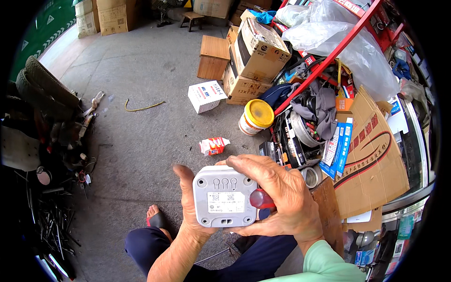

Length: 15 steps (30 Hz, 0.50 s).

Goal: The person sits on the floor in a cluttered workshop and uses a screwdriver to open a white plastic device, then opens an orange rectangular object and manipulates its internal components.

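A light grey square plastic device [205, 190] with rounded edges is held up in front of me between both hands. Its face carries a white label [226, 203], a hole at each corner and a few keyhole-shaped marks near the top. My left hand [193, 211] grips its left side, thumb pointing up along the edge. Curled over the right side is my right hand [286, 202], with its fingers partly hidden. A translucent dark red rounded handle end [261, 199] sticks out of the right hand beside the device; the rest of that tool is hidden.
A red and white crumpled packet [214, 146], a yellow-lidded bucket [259, 113] and a white box [206, 97] are on the concrete floor. Stacked cartons [260, 50] stand behind them. At right is a cluttered shelf with a cardboard sheet [373, 155]; tires [44, 89] stand at left.
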Available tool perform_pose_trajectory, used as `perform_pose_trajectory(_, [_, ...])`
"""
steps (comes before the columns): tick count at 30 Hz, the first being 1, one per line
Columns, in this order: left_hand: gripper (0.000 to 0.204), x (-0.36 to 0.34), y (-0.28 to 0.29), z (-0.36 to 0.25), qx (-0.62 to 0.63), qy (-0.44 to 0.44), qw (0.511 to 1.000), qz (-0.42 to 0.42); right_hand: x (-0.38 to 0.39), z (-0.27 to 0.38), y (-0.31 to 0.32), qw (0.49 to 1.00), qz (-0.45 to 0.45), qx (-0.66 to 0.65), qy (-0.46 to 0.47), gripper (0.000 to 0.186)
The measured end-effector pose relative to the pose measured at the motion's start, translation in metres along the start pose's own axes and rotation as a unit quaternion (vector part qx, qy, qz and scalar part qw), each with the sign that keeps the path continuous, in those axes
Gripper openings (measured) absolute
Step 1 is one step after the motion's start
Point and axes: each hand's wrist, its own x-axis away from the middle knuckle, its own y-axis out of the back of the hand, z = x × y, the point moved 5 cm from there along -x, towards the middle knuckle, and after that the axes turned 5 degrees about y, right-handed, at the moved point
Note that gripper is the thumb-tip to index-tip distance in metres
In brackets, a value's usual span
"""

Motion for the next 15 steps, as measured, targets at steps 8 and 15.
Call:
perform_pose_trajectory(8, [0.103,0.0,-0.024,-0.001,0.036,0.018,0.994,0.105,-0.009,0.002,0.004,0.999,-0.023,-0.025,-0.007,0.079])
perform_pose_trajectory(15, [0.086,0.003,-0.029,-0.011,-0.203,-0.075,0.959,-0.184,-0.009,-0.053,-0.013,0.935,0.021,-0.326,-0.139,0.084])
